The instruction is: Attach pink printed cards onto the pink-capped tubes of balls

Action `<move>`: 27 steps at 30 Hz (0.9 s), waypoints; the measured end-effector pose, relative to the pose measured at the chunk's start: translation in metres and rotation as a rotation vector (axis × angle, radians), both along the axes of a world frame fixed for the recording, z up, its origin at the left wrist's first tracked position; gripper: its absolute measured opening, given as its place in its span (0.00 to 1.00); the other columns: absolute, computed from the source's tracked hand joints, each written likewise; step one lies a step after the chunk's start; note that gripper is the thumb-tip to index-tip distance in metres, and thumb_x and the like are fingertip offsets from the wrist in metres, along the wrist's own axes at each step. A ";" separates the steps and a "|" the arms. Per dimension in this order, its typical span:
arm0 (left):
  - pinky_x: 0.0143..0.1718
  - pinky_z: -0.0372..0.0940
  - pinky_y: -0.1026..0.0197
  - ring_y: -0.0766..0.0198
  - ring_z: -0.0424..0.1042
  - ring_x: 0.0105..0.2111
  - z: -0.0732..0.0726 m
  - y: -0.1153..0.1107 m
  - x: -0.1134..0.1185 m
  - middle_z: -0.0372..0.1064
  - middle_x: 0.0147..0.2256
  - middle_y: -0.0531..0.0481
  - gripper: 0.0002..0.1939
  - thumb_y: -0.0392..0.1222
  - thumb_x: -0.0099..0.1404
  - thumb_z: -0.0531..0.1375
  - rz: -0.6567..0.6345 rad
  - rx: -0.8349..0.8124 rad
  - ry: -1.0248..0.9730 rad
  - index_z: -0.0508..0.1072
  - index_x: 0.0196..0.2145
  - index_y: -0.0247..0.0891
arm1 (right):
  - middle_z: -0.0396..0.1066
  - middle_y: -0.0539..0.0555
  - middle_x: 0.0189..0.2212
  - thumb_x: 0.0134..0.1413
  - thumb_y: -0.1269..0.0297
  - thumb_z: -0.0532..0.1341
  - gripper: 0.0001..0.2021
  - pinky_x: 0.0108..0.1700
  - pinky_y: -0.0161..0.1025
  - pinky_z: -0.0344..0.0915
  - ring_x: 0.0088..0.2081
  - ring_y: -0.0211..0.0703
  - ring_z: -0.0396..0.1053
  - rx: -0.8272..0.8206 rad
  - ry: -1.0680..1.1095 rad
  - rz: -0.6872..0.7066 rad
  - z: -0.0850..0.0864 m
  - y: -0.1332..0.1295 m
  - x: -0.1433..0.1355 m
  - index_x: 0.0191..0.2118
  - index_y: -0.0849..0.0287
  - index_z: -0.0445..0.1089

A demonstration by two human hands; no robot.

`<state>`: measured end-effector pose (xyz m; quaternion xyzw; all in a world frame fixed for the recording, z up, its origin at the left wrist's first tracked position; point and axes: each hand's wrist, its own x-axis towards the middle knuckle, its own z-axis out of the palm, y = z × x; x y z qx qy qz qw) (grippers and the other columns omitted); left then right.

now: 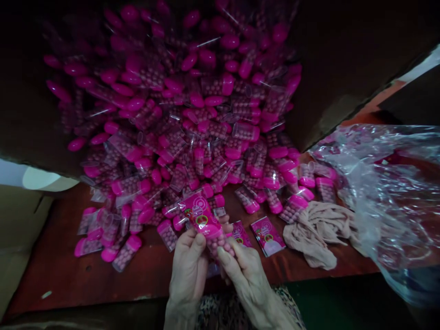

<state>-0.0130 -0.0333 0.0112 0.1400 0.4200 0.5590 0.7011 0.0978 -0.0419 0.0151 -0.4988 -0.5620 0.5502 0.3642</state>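
Note:
Near the table's front edge, my left hand [190,263] and my right hand [242,268] both grip one clear container of pink balls [216,242]. A bright pink printed sleeve [203,215] covers its upper part, which tilts up and to the left. My left thumb presses on the sleeve's lower left side, and my right thumb lies on the ball-filled end. Just right of my hands, flat printed sleeves [268,236] lie on the table. Behind them spreads a large heap of similar clear containers with pink caps [206,133].
The dark red table [147,270] shows along the front. A beige cloth [318,231] lies at the right, beside a large crumpled clear plastic bag [388,197]. Dark panels [330,59] flank the heap. A small pale scrap [46,294] lies at the front left.

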 end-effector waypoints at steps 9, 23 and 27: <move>0.37 0.68 0.55 0.56 0.74 0.31 0.005 -0.004 0.007 0.76 0.30 0.42 0.10 0.44 0.54 0.64 0.014 0.003 0.013 0.78 0.32 0.36 | 0.57 0.45 0.18 0.60 0.59 0.48 0.14 0.21 0.31 0.52 0.18 0.33 0.56 0.082 -0.074 -0.061 -0.007 -0.007 -0.001 0.25 0.57 0.55; 0.34 0.68 0.61 0.62 0.73 0.28 0.001 -0.018 0.009 0.75 0.27 0.46 0.09 0.42 0.54 0.63 0.137 -0.054 0.153 0.77 0.33 0.36 | 0.56 0.46 0.19 0.61 0.62 0.48 0.13 0.21 0.30 0.53 0.19 0.32 0.56 0.151 -0.062 -0.050 -0.011 -0.011 -0.006 0.26 0.57 0.57; 0.33 0.68 0.59 0.59 0.73 0.29 0.002 -0.010 0.000 0.74 0.28 0.44 0.17 0.49 0.48 0.66 0.096 0.007 0.089 0.76 0.33 0.35 | 0.57 0.46 0.19 0.61 0.61 0.47 0.13 0.22 0.31 0.53 0.19 0.33 0.57 0.128 -0.122 0.046 -0.009 -0.005 -0.002 0.26 0.57 0.56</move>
